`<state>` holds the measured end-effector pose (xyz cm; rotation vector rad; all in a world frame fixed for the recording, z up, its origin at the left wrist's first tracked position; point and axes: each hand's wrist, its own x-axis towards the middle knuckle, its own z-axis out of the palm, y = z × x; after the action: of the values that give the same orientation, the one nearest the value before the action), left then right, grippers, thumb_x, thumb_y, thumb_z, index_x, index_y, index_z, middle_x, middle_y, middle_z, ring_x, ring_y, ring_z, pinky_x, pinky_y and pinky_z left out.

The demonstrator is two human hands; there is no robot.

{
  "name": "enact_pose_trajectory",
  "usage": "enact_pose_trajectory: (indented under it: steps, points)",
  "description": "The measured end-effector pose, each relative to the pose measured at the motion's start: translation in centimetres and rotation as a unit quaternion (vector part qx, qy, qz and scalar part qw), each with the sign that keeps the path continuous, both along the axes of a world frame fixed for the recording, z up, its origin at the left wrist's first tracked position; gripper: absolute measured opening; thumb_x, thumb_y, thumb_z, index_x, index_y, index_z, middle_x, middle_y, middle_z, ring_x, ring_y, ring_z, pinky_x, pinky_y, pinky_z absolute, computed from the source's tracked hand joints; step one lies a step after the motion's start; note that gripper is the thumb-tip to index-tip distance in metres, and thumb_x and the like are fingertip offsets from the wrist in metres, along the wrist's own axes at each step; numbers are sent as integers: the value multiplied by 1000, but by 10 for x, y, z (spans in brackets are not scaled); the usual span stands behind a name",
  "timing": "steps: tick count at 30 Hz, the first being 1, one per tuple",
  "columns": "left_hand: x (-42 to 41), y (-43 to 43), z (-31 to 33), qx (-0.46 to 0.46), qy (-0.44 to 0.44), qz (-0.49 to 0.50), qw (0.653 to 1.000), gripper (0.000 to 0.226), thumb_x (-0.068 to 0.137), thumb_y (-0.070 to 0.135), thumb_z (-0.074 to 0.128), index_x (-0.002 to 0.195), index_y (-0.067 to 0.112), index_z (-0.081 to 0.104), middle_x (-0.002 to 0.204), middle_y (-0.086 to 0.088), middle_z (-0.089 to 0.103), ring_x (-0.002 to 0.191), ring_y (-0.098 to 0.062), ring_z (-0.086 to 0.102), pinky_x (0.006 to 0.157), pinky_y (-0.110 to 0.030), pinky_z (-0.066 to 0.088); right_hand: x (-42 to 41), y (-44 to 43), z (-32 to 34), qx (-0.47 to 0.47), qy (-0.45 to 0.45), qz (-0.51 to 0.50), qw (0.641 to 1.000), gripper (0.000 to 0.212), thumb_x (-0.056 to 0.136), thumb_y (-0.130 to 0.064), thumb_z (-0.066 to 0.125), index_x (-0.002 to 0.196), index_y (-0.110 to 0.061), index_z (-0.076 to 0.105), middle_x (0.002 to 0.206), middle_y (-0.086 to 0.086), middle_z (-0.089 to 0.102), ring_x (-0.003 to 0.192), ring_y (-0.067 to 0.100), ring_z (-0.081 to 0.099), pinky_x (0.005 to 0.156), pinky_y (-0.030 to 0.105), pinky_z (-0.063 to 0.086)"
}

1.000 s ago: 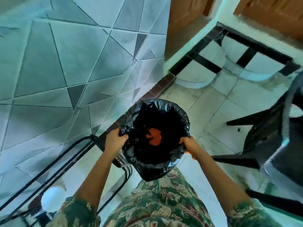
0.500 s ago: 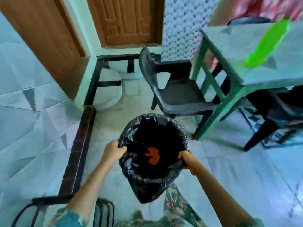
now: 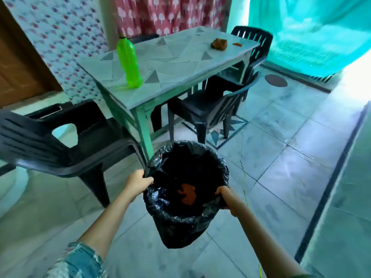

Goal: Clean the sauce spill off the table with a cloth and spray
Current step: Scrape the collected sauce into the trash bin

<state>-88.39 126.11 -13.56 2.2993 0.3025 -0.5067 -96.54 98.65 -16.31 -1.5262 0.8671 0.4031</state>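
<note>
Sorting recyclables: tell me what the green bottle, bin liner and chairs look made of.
Green bottle: translucent glossy plastic, light glows through.
Bin liner: thin shiny black plastic film, crinkled.
Chairs: probably moulded matte dark plastic, slatted backs.

We find open floor (image 3: 281, 173) right of the table (image 3: 174, 63); a near chair (image 3: 84, 143) blocks its corner, a second chair (image 3: 204, 106) its long side.

No text, brand, number or sign can be read anywhere in the view. The green bottle (image 3: 129, 63) on the table (image 3: 176, 65) shows only plain plastic, and the black bin bag (image 3: 180, 223) shows no print. The red curtain (image 3: 160, 15) and the wall covering (image 3: 60, 37) bear only repeated small motifs, not letters.
</note>
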Motion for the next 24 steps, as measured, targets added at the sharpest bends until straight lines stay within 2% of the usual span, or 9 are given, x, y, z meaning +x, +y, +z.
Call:
enact_pose_trajectory:
  steps: [4,6,10,12,18,21,24]
  points:
    - [47,-95,6,8,-13,-76,997,11,82,15,59,81,5,53,71,-9,54,60,-20,48,52,-27,34,20,-84,-3,13,2,-53,999,18,81,-6,47,99,-6,50,92,16,54,80,28,56,56,30,51]
    - [73,-133,5,4,-17,-106,994,10,84,13,57,78,8,50,66,-6,50,55,-18,44,49,-26,31,35,-117,-4,19,0,-76,997,14,81,-5,47,94,-7,51,92,16,54,79,29,55,59,32,51]
    - [139,-214,-4,-3,-47,-142,989,11,77,19,55,76,11,48,72,-9,50,63,-19,46,57,-29,32,80,-189,-14,14,3,-119,993,6,80,-7,49,84,-9,51,93,18,53,79,31,57,57,31,52]
    - [175,-257,-6,13,-58,-167,984,13,76,20,55,73,11,46,68,-8,50,63,-20,47,57,-29,32,107,-227,-17,13,2,-139,990,4,80,-6,48,81,-9,51,88,17,53,74,30,56,58,31,52]
    - [279,-388,0,14,-66,-235,970,17,78,17,55,70,9,43,64,-8,48,60,-22,45,57,-30,32,185,-344,3,-4,19,-176,984,3,85,-6,47,82,-8,47,80,14,52,63,24,54,56,30,50]
    - [326,-458,7,14,-64,-264,962,15,80,16,54,81,2,50,62,-5,42,55,-19,40,51,-28,27,223,-406,18,-21,12,-202,979,6,85,-6,47,80,-8,46,72,12,50,59,23,52,54,29,48]
    - [373,-537,15,18,-62,-305,950,14,81,18,53,78,8,45,66,-4,42,59,-20,42,52,-28,29,258,-474,23,-23,7,-227,974,4,85,-6,47,82,-8,45,73,11,50,62,23,53,56,31,49]
